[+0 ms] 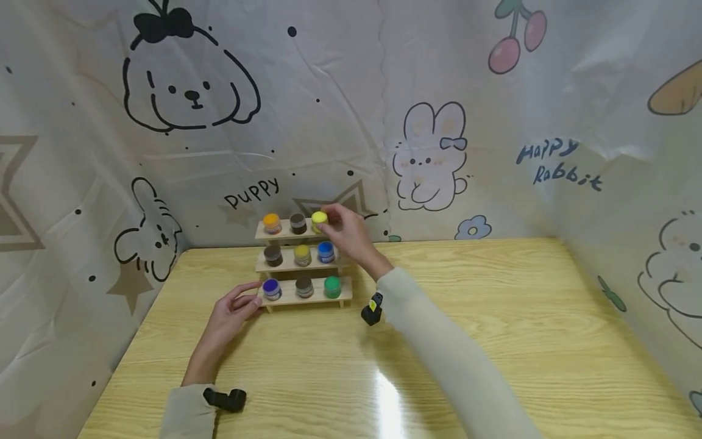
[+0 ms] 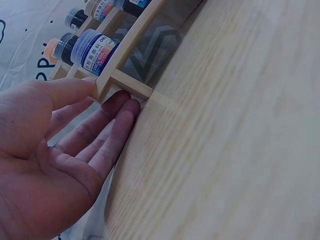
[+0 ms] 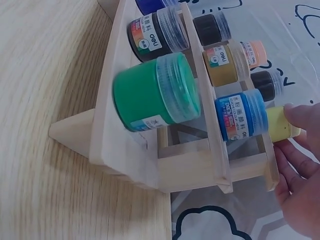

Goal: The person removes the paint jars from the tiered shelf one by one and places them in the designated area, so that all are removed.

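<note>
A three-tier wooden rack (image 1: 285,267) bears several small paint jars with clear lids and printed labels. My right hand (image 1: 351,235) pinches a yellow paint jar (image 1: 320,220) between thumb and fingers at the right end of the top tier. In the right wrist view that yellow jar (image 3: 280,124) shows behind a blue jar (image 3: 242,115). At the rack's lower left end, my left hand (image 1: 233,314) holds the bottom tier's corner. The left wrist view shows that thumb (image 2: 75,92) against the shelf end, the other fingers reaching beside the leg, near a purple jar (image 2: 95,50).
On the bottom tier stand a dark jar (image 1: 304,287) and a green jar (image 1: 332,287). The middle tier holds a brown jar (image 1: 273,255) and a dark yellow one (image 1: 302,255). An orange jar (image 1: 271,223) sits top left. A printed curtain (image 1: 329,122) borders the wooden table (image 1: 466,341).
</note>
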